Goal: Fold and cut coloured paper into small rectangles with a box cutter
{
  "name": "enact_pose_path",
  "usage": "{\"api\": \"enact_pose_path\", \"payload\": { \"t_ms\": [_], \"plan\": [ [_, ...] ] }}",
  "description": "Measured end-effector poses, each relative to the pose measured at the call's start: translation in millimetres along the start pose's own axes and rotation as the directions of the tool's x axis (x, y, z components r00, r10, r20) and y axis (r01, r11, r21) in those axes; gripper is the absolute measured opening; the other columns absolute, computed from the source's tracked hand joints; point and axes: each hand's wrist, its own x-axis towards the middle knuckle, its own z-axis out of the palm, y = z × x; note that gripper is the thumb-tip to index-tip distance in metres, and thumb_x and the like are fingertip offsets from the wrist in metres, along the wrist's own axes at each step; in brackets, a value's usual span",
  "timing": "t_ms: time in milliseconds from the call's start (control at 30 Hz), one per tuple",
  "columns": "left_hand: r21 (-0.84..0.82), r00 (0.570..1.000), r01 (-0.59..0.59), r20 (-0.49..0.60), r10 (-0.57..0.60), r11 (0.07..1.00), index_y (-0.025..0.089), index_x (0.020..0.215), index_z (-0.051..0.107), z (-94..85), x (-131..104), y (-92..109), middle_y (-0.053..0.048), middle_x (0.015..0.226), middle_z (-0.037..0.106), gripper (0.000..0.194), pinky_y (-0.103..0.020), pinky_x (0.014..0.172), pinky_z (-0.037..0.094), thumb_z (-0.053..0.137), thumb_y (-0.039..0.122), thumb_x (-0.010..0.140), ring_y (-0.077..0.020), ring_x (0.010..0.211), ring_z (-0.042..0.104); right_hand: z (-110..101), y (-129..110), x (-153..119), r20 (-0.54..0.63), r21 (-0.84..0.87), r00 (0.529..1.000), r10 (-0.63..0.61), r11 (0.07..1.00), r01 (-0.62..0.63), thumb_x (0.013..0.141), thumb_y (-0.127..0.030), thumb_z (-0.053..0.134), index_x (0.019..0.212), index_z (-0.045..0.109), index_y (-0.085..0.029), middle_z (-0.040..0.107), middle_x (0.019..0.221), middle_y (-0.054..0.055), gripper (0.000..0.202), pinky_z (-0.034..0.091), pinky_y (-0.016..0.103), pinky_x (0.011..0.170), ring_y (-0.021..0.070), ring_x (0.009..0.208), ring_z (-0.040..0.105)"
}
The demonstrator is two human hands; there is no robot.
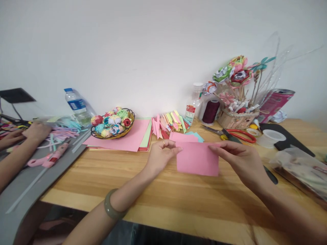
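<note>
A rectangular sheet of pink paper [197,160] hangs above the wooden table, held up between my two hands. My left hand [161,154] pinches its upper left corner, thumb in front. At the upper right corner my right hand [238,160] grips it between thumb and fingers. Behind the sheet lie more pink paper [182,137] and some light blue paper [198,136]. Just beyond them is a heap of folded paper strips [168,123] in pink, yellow and green.
A basket of paper flowers [112,135] rests on coloured sheets [133,137]. Scissors [217,132], red-handled pliers [241,135], a thread spool [211,112] and a flower pot [236,119] stand right. At left, another person's hands [37,131] work near a pink glue gun [51,158].
</note>
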Motion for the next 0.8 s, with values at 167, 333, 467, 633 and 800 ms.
{"api": "enact_pose_path", "payload": {
  "t_ms": [167, 333, 467, 633, 800],
  "plan": [
    [-0.035, 1.000, -0.006, -0.031, 0.005, 0.999, 0.017, 0.064, 0.066, 0.4, -0.8, -2.2, 0.002, 0.066, 0.064, 0.012, -0.024, 0.067, 0.042, 0.075, 0.024, 0.062, -0.0113, 0.065, 0.055, 0.7, 0.6, 0.1, 0.017, 0.001, 1.000, -0.011, 1.000, 0.011, 0.058, -0.056, 0.071, 0.068, 0.072, -0.025, 0.071, 0.075, 0.003, 0.033, 0.048, 0.033, 0.067, 0.0205, 0.072, 0.062],
    [-0.080, 0.997, 0.034, -0.067, -0.040, 0.996, 0.017, 0.063, 0.068, 2.1, -0.8, -1.4, 0.001, 0.064, 0.066, 0.013, -0.024, 0.065, 0.045, 0.077, 0.024, 0.058, -0.0117, 0.063, 0.058, 0.2, 0.0, -0.6, 0.023, -0.010, 0.999, -0.023, 1.000, 0.023, 0.058, -0.057, 0.071, 0.069, 0.073, -0.024, 0.071, 0.077, 0.004, 0.034, 0.049, 0.034, 0.067, 0.0224, 0.076, 0.063],
    [-0.112, 0.995, 0.042, -0.083, -0.052, 0.993, 0.016, 0.061, 0.068, 2.7, -1.5, 0.5, 0.000, 0.064, 0.067, 0.013, -0.025, 0.064, 0.046, 0.077, 0.023, 0.056, -0.0123, 0.062, 0.059, -0.6, -0.6, -0.9, 0.027, -0.014, 0.999, -0.026, 1.000, 0.027, 0.058, -0.056, 0.072, 0.068, 0.073, -0.024, 0.071, 0.076, 0.004, 0.034, 0.050, 0.034, 0.067, 0.0230, 0.077, 0.063],
    [-0.122, 0.994, 0.054, -0.089, -0.065, 0.991, 0.016, 0.061, 0.068, 1.9, -2.4, 0.2, -0.001, 0.065, 0.067, 0.013, -0.024, 0.063, 0.046, 0.077, 0.021, 0.054, -0.0124, 0.062, 0.058, -0.3, 0.8, -0.6, 0.032, -0.009, 0.999, -0.025, 1.000, 0.025, 0.057, -0.056, 0.072, 0.069, 0.073, -0.025, 0.072, 0.077, 0.004, 0.034, 0.050, 0.034, 0.067, 0.0233, 0.077, 0.064],
    [-0.169, 0.995, 0.077, -0.055, -0.088, 0.983, 0.016, 0.062, 0.067, 1.9, -1.6, 0.2, 0.001, 0.062, 0.064, 0.017, -0.024, 0.061, 0.045, 0.078, 0.022, 0.052, -0.0109, 0.060, 0.056, 0.2, 1.4, -1.2, 0.041, -0.006, 0.999, -0.025, 1.000, 0.025, 0.058, -0.057, 0.072, 0.070, 0.073, -0.025, 0.072, 0.077, 0.004, 0.034, 0.050, 0.034, 0.066, 0.0230, 0.077, 0.064]
  ]
}}
